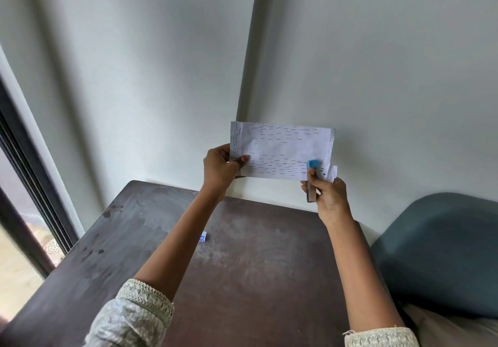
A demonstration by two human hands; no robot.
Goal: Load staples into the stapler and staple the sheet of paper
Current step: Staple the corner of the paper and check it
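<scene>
White staple-covered paper sheet (pixel 280 144) is held above the dark bench (pixel 242 266). My left hand (pixel 219 168) pinches its lower-left corner; my right hand (pixel 327 197) fingers clamp a blue-tipped metal stapler (pixel 312 164) at its lower-right edge.

A dark, scuffed and stained counter (pixel 242 266) set against the pale wall carries a small blue-and-white box (pixel 203 237) lying left of its middle.

The left sleeve (pixel 129 319) and right sleeve (pixel 382 338) are pale grey patterned cloth with cream embroidered, scalloped cuffs (pixel 151 294), slightly frayed
</scene>
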